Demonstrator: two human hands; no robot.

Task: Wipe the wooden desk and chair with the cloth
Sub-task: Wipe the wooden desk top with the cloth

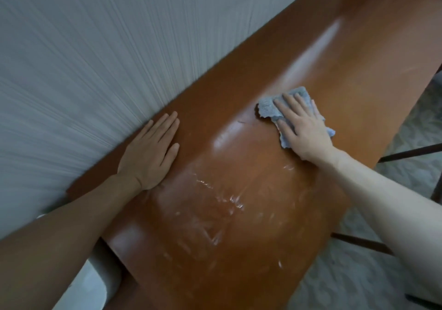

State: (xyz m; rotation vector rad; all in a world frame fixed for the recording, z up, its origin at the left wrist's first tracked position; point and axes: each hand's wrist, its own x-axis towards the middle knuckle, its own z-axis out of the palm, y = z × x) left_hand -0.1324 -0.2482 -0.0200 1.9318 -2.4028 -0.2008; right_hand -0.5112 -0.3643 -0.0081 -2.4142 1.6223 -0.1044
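Right hand (303, 130), fingers (290, 105) spread flat, presses the crumpled blue-grey cloth (270, 108) onto the glossy reddish-brown wooden counter (239, 214). Left hand (149, 151) lies palm-down beside the wall (95, 58), fingers (167, 123) together, holding nothing.

wall (95, 46): pale grey, fine ribbed texture, fills the upper left
floor (411, 127): pale patterned covering, seen at the right
white rounded object (88, 283): lower left, partly hidden, unidentifiable

Bare forearms and hands (303, 130), without sleeves or jewellery.
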